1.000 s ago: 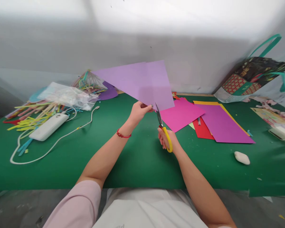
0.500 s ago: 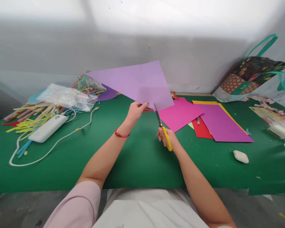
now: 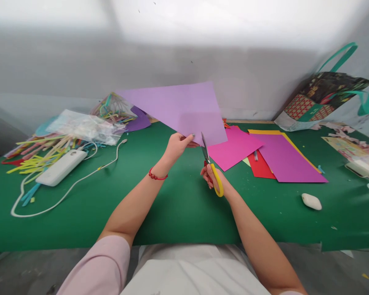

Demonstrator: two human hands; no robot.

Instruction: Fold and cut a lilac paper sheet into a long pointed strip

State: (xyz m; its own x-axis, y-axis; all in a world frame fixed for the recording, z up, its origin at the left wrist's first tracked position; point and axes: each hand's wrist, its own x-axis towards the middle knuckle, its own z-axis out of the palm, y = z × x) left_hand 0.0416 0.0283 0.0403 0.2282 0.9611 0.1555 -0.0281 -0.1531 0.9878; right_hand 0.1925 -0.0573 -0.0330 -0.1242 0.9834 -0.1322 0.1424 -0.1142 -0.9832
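A large sheet of light purple paper (image 3: 178, 104) is held up above the table, its lower edge pinched by my left hand (image 3: 178, 147) between thumb and fingers. My right hand (image 3: 214, 180) grips scissors (image 3: 217, 180) with a yellow and a red handle loop. The blades point up and overlap the paper's lower edge, just right of my left fingertips. One blade shows in front of the sheet; whether the other lies behind it is hard to tell. Behind the scissors, pink paper (image 3: 233, 149) lies on the green table (image 3: 172, 205).
To the right lie purple paper (image 3: 290, 159), red paper (image 3: 261, 166) and a white case (image 3: 311, 201). A patterned bag (image 3: 313, 98) stands at the back right. On the left are a white power bank (image 3: 61, 167) with its cable, colourful strips (image 3: 43, 159) and a clear plastic bag (image 3: 86, 125).
The light purple sheet has shifted slightly right and tilted a little. The scissors have opened somewhat, the red loop now showing apart from the yellow one. My left hand keeps its pinch.
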